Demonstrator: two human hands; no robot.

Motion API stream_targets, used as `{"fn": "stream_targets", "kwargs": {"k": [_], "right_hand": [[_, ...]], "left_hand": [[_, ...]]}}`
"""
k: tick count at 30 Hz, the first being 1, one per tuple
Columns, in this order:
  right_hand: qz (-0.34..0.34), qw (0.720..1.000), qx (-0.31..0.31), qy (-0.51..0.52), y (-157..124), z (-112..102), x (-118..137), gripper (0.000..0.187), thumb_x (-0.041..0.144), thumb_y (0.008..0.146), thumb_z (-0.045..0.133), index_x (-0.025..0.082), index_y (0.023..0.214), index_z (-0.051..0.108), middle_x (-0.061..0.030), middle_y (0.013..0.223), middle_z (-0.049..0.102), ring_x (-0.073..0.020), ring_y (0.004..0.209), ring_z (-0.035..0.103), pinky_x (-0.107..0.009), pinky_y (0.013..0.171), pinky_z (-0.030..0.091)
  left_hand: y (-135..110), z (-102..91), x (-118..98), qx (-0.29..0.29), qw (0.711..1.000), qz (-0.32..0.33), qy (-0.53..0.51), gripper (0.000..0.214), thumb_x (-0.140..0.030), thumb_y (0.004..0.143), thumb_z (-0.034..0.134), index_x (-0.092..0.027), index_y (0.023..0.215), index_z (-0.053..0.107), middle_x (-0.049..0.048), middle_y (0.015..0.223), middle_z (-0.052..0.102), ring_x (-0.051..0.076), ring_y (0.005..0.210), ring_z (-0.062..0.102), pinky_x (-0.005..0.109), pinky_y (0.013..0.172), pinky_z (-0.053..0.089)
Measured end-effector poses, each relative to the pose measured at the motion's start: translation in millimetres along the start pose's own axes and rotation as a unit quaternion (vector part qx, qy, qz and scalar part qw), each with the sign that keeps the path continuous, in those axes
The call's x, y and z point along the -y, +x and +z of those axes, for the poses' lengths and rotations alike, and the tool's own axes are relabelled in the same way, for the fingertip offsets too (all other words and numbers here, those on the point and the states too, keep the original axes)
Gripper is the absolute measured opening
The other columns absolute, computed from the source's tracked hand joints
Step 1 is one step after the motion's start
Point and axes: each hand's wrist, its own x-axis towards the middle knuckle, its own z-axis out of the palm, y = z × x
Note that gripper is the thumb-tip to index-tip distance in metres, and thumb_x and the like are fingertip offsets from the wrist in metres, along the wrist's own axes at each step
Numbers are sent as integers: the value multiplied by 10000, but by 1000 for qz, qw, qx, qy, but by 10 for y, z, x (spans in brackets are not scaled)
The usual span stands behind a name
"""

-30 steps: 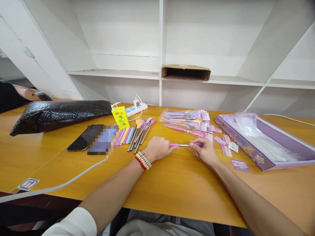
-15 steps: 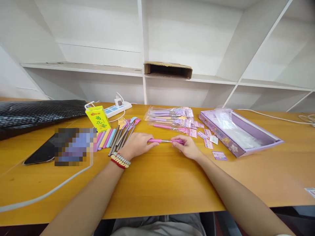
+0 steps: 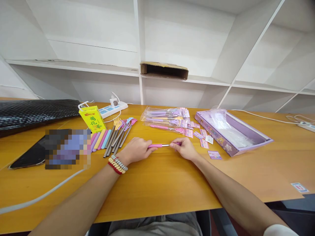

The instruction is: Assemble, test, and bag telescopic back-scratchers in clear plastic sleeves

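A small pink-handled back scratcher [image 3: 159, 145] with a metal telescopic shaft lies level just above the wooden table. My left hand [image 3: 135, 149] is closed round its pink handle. My right hand [image 3: 183, 149] pinches the pink claw end, and the two hands are close together. A row of several similar scratchers [image 3: 115, 136] with coloured handles lies left of my left hand. Clear bags of packed scratchers [image 3: 167, 119] sit behind my hands. Small printed cards [image 3: 203, 137] lie scattered to the right of my right hand.
An open purple box [image 3: 233, 131] with plastic film stands at the right. A yellow drink carton [image 3: 92, 118], a power strip [image 3: 112, 108], a black bag [image 3: 36, 111], a dark phone [image 3: 27, 157] and a white cable [image 3: 49, 190] lie at the left. White shelves rise behind, with a cardboard box [image 3: 163, 69].
My hands have come closer together, so less of the scratcher's metal shaft shows between them. The view has swung to the right.
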Motion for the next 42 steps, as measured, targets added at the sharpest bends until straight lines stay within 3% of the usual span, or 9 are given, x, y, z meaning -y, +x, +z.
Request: {"fn": "stream_targets", "kwargs": {"k": [9,13,17,21,25,31,35,39,42], "right_hand": [[-18,1000,-4,-13,-20,19,76,200,359,736,592,168,759,645,0,601,561,-108,533,438,-235,509,324],[11,982,75,174,-30,-24,59,324,292,702,616,220,996,500,46,604,547,-79,438,396,-202,434,289],[8,947,129,294,-7,-116,6,378,309,692,650,232,997,441,3,765,624,-78,449,447,-210,437,326],[-17,975,62,211,55,-148,-68,286,440,731,629,177,806,547,33,557,518,-82,451,435,-214,447,320],[-31,990,28,135,87,-95,-89,402,511,801,524,163,601,498,23,508,480,-76,475,423,-219,483,327],[16,988,31,151,70,66,-33,379,557,800,485,183,862,489,37,536,550,-86,413,427,-209,422,325],[0,995,68,79,40,123,-2,386,545,828,447,174,731,484,43,485,494,-74,422,386,-203,432,298],[-27,997,50,54,50,87,33,390,518,787,529,164,628,484,46,525,431,-70,489,370,-211,474,283],[-4,990,35,136,95,-83,12,368,504,723,609,168,620,501,39,531,465,-76,480,401,-221,473,294]], "left_hand": [[42,53,-100,11,1000,5,-5,366,-364,906,280,-148,862,572,104,744,644,230,662,616,329,620,426],[99,66,-172,-64,997,21,-46,300,-257,914,288,-197,1095,519,73,918,627,197,849,597,315,740,428],[97,66,-160,-77,995,-1,-58,362,-372,925,253,-283,1202,469,40,890,609,167,739,587,280,622,408],[71,34,-149,-60,996,-8,-73,379,-396,926,226,-271,1100,539,35,860,624,161,728,592,271,593,384],[80,-14,-231,-59,995,-19,-83,403,-416,923,216,-205,912,559,42,816,630,175,750,590,293,665,399],[112,19,-295,-41,996,-25,-80,386,-416,913,263,-176,853,559,66,810,609,191,755,580,305,665,402],[98,17,-348,-35,994,23,-105,289,-215,909,275,-202,1034,535,59,876,593,174,790,571,294,693,406],[90,-20,-434,-24,991,22,-128,321,-354,924,245,-207,998,521,51,900,607,179,756,582,292,645,406],[91,-41,-401,-19,993,-12,-116,390,-430,920,209,-193,926,519,54,841,628,195,739,600,292,616,398]]}}
